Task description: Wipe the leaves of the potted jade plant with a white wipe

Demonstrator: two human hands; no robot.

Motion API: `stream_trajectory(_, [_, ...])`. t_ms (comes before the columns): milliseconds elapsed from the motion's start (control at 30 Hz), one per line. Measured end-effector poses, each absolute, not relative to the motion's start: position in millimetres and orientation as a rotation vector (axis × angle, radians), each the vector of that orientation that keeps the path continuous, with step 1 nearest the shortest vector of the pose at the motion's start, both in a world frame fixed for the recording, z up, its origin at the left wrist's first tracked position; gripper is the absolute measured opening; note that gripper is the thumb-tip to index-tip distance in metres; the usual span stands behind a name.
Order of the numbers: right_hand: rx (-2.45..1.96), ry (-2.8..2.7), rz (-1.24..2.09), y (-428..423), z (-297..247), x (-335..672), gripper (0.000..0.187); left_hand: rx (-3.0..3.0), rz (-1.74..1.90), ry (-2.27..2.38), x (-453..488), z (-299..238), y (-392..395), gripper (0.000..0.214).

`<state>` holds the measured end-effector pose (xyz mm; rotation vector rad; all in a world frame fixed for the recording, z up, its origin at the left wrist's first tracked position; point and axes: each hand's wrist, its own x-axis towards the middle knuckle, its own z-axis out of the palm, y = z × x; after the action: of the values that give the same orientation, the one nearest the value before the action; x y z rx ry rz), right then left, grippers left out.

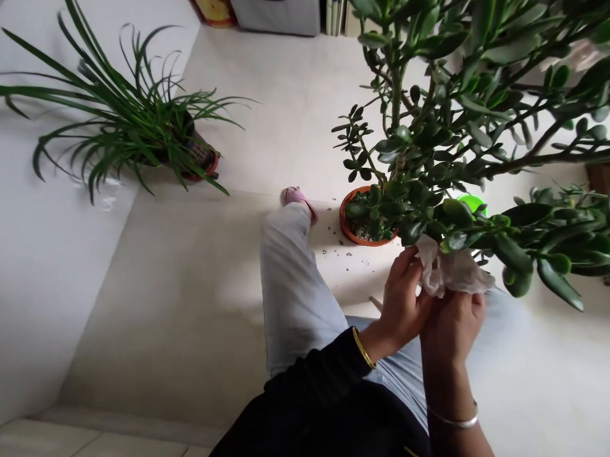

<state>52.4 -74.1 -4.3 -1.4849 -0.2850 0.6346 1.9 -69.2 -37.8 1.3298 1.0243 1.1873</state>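
A tall jade plant point(461, 123) with thick green leaves grows from an orange pot point(352, 230) on the pale floor. My left hand point(402, 302), with a gold bangle at the wrist, pinches one end of a crumpled white tissue point(451, 271). My right hand point(453, 326), with a silver bangle, grips the same tissue from below. The tissue is pressed against the lower leaves of the plant. Both hands are closed on it.
A spiky long-leaved plant point(126, 121) in a dark pot stands by the white wall at left. My leg in light trousers point(291, 282) stretches toward the pot, with a pink slipper point(298, 199). Soil crumbs lie on the floor. A green object point(471, 203) shows behind the leaves.
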Motion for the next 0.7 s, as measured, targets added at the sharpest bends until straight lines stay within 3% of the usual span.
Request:
stream_trajectory(467, [-1.411, -0.364, 0.698, -53, -10, 53, 0.032, 1.28, 1.243, 1.055, -2, -50, -53, 0.048])
stream_trajectory(700, [-1.516, -0.507, 0.53, -32, -18, 58, 0.03, 1.355, 1.215, 1.03, -10, -58, -56, 0.039])
